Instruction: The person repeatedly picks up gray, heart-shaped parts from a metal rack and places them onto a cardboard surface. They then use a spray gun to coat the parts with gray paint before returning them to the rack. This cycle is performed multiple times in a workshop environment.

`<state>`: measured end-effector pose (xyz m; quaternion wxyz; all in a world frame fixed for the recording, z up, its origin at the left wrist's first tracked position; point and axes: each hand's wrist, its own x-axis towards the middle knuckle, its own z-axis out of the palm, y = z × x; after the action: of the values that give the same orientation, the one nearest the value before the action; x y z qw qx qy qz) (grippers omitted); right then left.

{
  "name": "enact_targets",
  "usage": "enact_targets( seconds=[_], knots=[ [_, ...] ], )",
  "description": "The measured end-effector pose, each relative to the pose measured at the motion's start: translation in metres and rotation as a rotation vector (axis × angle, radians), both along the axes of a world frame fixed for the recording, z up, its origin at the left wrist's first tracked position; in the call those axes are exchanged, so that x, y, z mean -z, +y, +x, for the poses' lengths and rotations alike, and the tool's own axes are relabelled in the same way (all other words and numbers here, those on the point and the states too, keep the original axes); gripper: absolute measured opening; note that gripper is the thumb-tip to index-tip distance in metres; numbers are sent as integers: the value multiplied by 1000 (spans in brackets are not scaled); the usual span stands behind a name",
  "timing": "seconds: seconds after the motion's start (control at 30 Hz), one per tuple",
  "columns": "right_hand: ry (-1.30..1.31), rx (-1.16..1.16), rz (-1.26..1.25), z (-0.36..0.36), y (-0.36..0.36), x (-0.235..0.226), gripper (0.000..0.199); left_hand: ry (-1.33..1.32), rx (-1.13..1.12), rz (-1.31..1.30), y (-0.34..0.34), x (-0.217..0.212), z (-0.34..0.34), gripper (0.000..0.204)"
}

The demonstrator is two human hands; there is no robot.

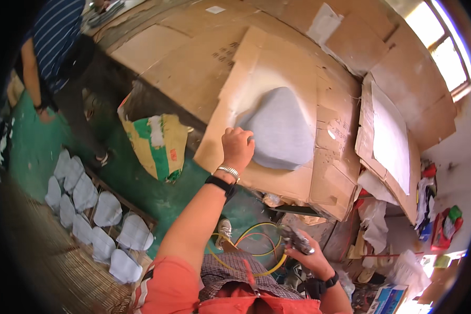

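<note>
A thick grey pad (283,128), a rounded triangle that looks like foam, lies on a cardboard sheet (256,57). At its left corner my left hand (238,148) is closed, fingers curled over the edge. A pale, powdery patch surrounds the pad on the cardboard. Lower down, my right hand (313,256) grips a metal spray gun (297,240), held below the table's front edge and apart from the pad. A yellow hose (272,270) loops beneath the gun.
Several pale pads (109,209) rest on a rack at the lower left. A yellow-green woven sack (159,146) stands left of the table. Another person (63,57) is at the far left. A cardboard panel (390,136) leans at the right, above clutter.
</note>
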<state>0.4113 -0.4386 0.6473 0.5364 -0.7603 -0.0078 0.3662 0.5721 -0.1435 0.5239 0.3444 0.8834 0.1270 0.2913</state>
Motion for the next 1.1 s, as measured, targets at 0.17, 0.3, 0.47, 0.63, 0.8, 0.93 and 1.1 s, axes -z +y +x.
enact_targets(
  seconds=[0.17,0.3,0.47,0.63,0.8,0.93,1.1],
  knots=[
    [3,309,35,13,-74,14,45,374,-100,187,-30,24,58,12],
    [-6,330,44,28,-88,20,42,287,-6,46,-38,9,77,7],
    [27,216,63,53,-84,32,51,76,209,-1262,-23,-58,96,12],
    [33,177,76,73,-52,31,38,-324,311,-1725,12,-142,23,22],
    [73,-71,44,78,-8,55,35,-561,282,-1806,60,-152,-150,52],
    [227,-143,41,55,46,71,43,-574,-69,-1772,70,-109,-287,61],
    [276,-428,-44,24,107,115,45,-724,-340,-1843,88,-33,-408,59]
  ],
)
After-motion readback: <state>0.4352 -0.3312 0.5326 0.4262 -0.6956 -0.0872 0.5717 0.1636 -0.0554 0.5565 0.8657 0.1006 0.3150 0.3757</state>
